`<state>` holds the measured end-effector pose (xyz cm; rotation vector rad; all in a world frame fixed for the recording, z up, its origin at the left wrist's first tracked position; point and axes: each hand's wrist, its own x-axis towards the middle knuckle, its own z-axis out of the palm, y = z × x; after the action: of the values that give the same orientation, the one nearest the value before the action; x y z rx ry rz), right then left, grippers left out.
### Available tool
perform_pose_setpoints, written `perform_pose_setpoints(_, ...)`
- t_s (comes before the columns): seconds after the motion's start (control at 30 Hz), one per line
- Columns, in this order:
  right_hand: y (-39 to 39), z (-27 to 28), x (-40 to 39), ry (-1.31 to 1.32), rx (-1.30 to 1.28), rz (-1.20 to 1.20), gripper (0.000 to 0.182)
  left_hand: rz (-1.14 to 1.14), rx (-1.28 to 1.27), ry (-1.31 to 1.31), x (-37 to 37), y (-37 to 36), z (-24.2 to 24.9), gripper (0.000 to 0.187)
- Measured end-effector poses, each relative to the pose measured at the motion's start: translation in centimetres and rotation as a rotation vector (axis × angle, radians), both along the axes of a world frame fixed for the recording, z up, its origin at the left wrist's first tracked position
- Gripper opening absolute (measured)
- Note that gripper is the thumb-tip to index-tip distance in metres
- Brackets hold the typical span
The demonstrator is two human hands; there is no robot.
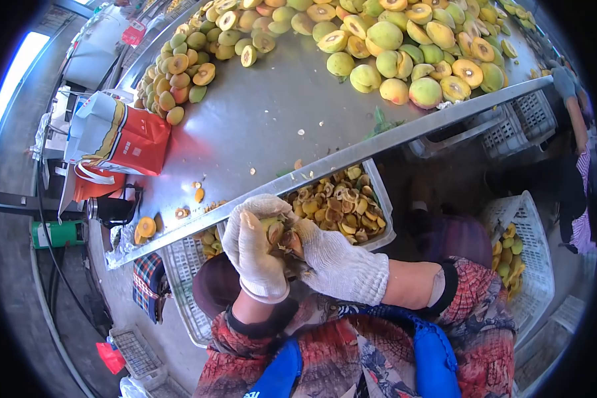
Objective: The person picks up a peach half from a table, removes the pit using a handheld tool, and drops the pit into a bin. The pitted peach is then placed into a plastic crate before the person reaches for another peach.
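Note:
Both hands wear white knit gloves and meet in front of my body, over the table's near edge. My left hand (253,249) is closed around a cut peach (274,232), whose greenish flesh and brown pit area show between the gloves. Pressed against that peach, my right hand (345,262) has its fingers curled inward; whatever lies in its grip is hidden. Below and behind the hands, a white crate (386,222) is filled with yellow-brown peach pieces (341,204).
A metal table (245,119) carries a heap of whole and halved peaches (385,40). On its left stand a red-and-white bag (129,136) and a dark flask (113,209). Another crate (540,265) sits at right. A co-worker's gloved hand (565,81) is at far right.

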<state>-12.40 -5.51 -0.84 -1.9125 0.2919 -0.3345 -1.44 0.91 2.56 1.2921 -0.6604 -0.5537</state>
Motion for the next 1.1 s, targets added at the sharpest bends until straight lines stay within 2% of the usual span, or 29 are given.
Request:
perform_pose_setpoints(0.1, 0.1, -0.3, -0.3, -0.039, -0.005, 0.009, 0.047, -0.023, -0.016, -0.091, 0.1, 0.1, -0.8, 0.045)
perform_pose_setpoints(0.23, 0.6, -1.4, -0.2, -0.055, -0.055, -0.005, 0.042, -0.080, 0.111, -0.071, 0.7, 0.2, -0.6, 0.044)
perform_pose_setpoints(0.33, 1.1, -1.0, -0.7, -0.099, 0.023, -0.047, 0.041, -0.116, 0.130, -0.095, 0.8, 0.4, -0.8, 0.043)
perform_pose_setpoints(0.43, 0.8, 0.0, -0.9, 0.059, 0.168, 0.035, 0.041, -0.136, 0.102, -0.168, 0.8, 0.9, -0.8, 0.041)
perform_pose_setpoints(0.5, 0.9, -0.4, -1.0, 0.012, 0.163, 0.012, 0.041, -0.131, 0.091, -0.208, 0.7, 0.7, -1.0, 0.042)
perform_pose_setpoints(0.6, 0.9, -0.3, -1.0, 0.044, 0.135, 0.028, 0.042, -0.208, 0.109, 0.396, 0.9, 0.5, -0.6, 0.043)
perform_pose_setpoints(0.7, 1.0, -0.5, -0.9, 0.061, 0.145, 0.045, 0.043, -0.096, 0.226, 0.269, 0.0, 0.2, -0.2, 0.047)
perform_pose_setpoints(0.8, 1.6, -1.0, -1.0, -0.037, 0.244, 0.029, 0.037, -0.089, 0.155, -0.143, 0.1, 0.7, -1.6, 0.044)
perform_pose_setpoints(0.83, 1.9, -1.0, -1.1, -0.083, 0.292, 0.019, 0.034, -0.089, 0.175, -0.137, 0.1, 0.6, -1.6, 0.043)
perform_pose_setpoints(0.87, 1.5, -1.1, -1.1, 0.073, 0.368, 0.077, 0.036, -0.088, 0.197, -0.131, 0.2, 0.4, -1.6, 0.042)
perform_pose_setpoints(0.9, 1.5, -1.1, -1.0, 0.104, 0.353, 0.071, 0.038, -0.088, 0.218, -0.124, 0.2, 0.4, -1.6, 0.041)
perform_pose_setpoints(0.93, 1.4, -0.9, -0.8, 0.134, 0.336, 0.064, 0.040, -0.078, 0.231, 0.070, -0.3, 0.2, -1.2, 0.039)
perform_pose_setpoints(1.03, 1.0, -0.5, -0.8, 0.170, 0.281, 0.086, 0.042, -0.106, 0.298, 0.199, -0.1, 0.1, -0.7, 0.035)
perform_pose_setpoints(1.1, 0.7, 0.0, -1.0, 0.186, 0.246, 0.130, 0.042, -0.173, 0.288, 0.114, 0.2, 0.4, -0.9, 0.035)
